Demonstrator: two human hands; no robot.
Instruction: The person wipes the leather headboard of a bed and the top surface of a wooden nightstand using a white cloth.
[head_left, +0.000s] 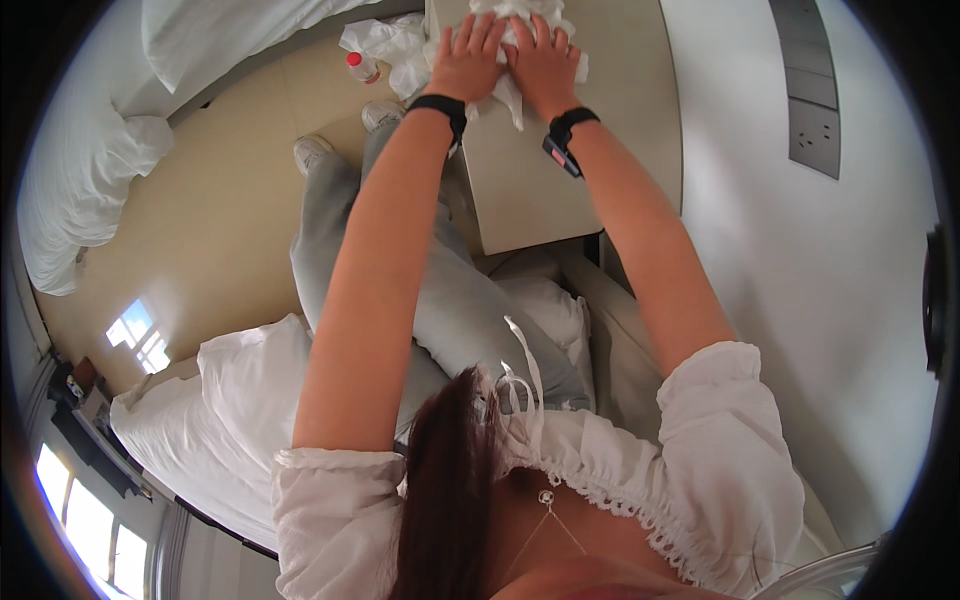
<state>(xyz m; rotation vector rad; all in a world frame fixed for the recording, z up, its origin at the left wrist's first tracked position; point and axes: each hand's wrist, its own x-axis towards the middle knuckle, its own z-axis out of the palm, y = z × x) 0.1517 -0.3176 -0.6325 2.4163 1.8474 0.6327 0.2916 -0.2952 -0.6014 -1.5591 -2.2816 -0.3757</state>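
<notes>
Both hands lie side by side, palms down, on a crumpled heap of thin white material (512, 106) at the far end of a pale tabletop (555, 191). I cannot tell whether the heap is cloth or plastic. My left hand (470, 66) rests on its left part, fingers slightly spread and pointing away from me. Close by, my right hand (544, 69) presses on the right part, its fingers also apart. The two thumbs nearly meet in the middle. A loose strip of the material hangs towards me between the wrists. What lies beneath the palms is hidden.
Left of the table, a small clear bottle with a red cap (363, 67) is near a crumpled white plastic bag (401, 51). White bedding (82, 202) spans the left edge. A wall with a grey socket panel (814, 135) borders the table's right side.
</notes>
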